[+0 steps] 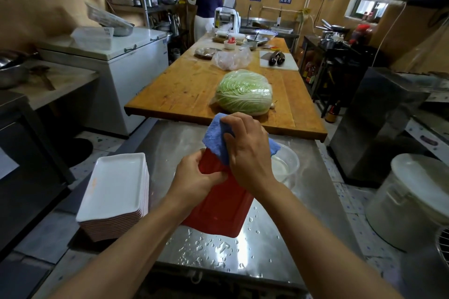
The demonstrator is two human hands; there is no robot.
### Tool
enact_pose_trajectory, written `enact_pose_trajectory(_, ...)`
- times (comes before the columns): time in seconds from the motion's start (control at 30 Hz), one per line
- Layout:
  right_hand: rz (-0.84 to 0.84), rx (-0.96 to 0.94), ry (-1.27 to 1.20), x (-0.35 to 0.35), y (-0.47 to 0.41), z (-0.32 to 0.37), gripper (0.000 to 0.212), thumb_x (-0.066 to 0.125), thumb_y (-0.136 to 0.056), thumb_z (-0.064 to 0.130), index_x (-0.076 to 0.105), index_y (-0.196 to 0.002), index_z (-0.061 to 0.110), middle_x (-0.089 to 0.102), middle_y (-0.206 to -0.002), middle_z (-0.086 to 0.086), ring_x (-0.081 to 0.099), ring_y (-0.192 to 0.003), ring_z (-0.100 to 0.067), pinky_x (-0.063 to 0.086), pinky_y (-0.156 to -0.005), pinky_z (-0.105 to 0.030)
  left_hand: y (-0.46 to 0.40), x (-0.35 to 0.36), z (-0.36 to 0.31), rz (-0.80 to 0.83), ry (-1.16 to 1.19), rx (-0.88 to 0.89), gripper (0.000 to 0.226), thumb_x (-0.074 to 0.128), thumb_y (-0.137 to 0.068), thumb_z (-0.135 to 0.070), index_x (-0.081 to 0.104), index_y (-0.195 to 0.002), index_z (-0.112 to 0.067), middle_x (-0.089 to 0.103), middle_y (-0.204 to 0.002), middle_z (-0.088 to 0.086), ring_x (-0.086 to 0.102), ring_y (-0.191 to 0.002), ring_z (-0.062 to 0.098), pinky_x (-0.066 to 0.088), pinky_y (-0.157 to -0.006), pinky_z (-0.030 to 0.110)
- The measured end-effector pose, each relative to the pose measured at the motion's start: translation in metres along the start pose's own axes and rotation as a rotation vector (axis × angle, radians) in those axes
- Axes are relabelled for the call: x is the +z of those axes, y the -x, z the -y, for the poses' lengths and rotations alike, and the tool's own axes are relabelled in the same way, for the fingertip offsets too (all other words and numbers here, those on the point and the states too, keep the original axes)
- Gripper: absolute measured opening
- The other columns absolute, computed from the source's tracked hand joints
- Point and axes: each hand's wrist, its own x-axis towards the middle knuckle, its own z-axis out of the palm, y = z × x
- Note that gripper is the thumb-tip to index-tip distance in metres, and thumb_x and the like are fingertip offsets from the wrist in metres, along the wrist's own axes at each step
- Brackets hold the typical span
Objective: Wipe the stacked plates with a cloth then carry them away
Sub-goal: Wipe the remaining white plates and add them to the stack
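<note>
1. Right now the left hand (197, 172) grips the near-left edge of a red plate (220, 204), holding it tilted above the steel worktop (313, 201), underside up as far as I can judge.
2. Meanwhile the right hand (247, 153) presses a blue cloth (217, 135) over the plate's far end, fingers curled round the cloth.
3. A stack of plates (116, 196), white faces up, sits at the worktop's left edge, just beside the left forearm.
4. Risk, as I judge it: water drops (211, 247) lie on the steel, so a wet grip could let the tilted plate slip; an elbow swing could nudge the stack off its edge.
5. A clear bowl (286, 165) sits close behind the right hand, and a wrapped cabbage (244, 92) lies on the wooden worktop (184, 90) beyond; both crowd the forward stroke.
</note>
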Motion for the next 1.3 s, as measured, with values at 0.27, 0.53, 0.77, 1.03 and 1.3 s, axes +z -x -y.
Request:
enact_pose_trajectory(0.27, 0.005, 0.237, -0.181, -0.001, 0.02, -0.033, 0.025, 0.048, -0.091, 0.01, 0.048, -0.116, 0.003, 0.043, -0.125, -0.011, 0.043, -0.114, -0.024, 0.04, -0.096, -0.041, 0.002, -0.005, -0.001, -0.047, 0.255, -0.096, 0.032, 0.073, -0.068, 0.009, 0.067, -0.093, -0.012, 0.073, -0.077, 0.004, 0.067, -0.067, 0.017, 0.056, -0.062, 0.028)
enact_pose_trajectory(0.53, 0.063, 0.459, -0.133, 0.006, 0.045, -0.017, 0.024, 0.048, -0.093, 0.017, 0.043, -0.116, 0.011, 0.044, -0.109, -0.008, 0.051, -0.095, -0.027, 0.041, -0.076, -0.037, -0.013, 0.008, -0.007, -0.203, 0.528, -0.235, 0.023, 0.064, -0.074, 0.009, 0.065, -0.085, -0.011, 0.07, -0.063, 0.002, 0.064, -0.052, 0.015, 0.054, -0.051, 0.026)
enact_pose_trajectory(0.77, 0.077, 0.613, -0.347, -0.005, 0.056, -0.021, 0.028, 0.056, -0.081, 0.015, 0.04, -0.097, 0.032, 0.057, -0.103, -0.006, 0.058, -0.09, -0.021, 0.05, -0.078, -0.04, -0.023, 0.018, -0.006, -0.311, 0.639, -0.237, 0.023, 0.063, -0.077, 0.008, 0.063, -0.086, -0.013, 0.069, -0.061, -0.002, 0.064, -0.051, 0.01, 0.053, -0.047, 0.024)
enact_pose_trajectory(1.03, 0.066, 0.619, -0.523, -0.028, 0.035, -0.041, 0.033, 0.059, -0.053, 0.014, 0.042, -0.081, 0.021, 0.049, -0.065, -0.005, 0.041, -0.05, -0.009, 0.037, -0.047, -0.022, -0.027, 0.003, -0.01, -0.071, 0.633, -0.182, 0.03, 0.067, -0.068, -0.007, 0.062, -0.097, -0.012, 0.072, -0.08, 0.0, 0.068, -0.067, 0.013, 0.057, -0.059, 0.027)
enact_pose_trajectory(1.3, 0.385, 0.421, -0.524, -0.057, 0.028, -0.062, 0.033, 0.058, -0.059, 0.0, 0.042, -0.084, 0.015, 0.041, -0.062, -0.001, 0.03, -0.046, -0.007, 0.027, -0.043, -0.018, -0.049, -0.05, -0.032, 0.273, -0.043, -0.134, 0.049, 0.081, -0.056, -0.033, 0.069, -0.098, -0.011, 0.072, -0.088, 0.012, 0.067, -0.08, 0.033, 0.054, -0.076, 0.041)
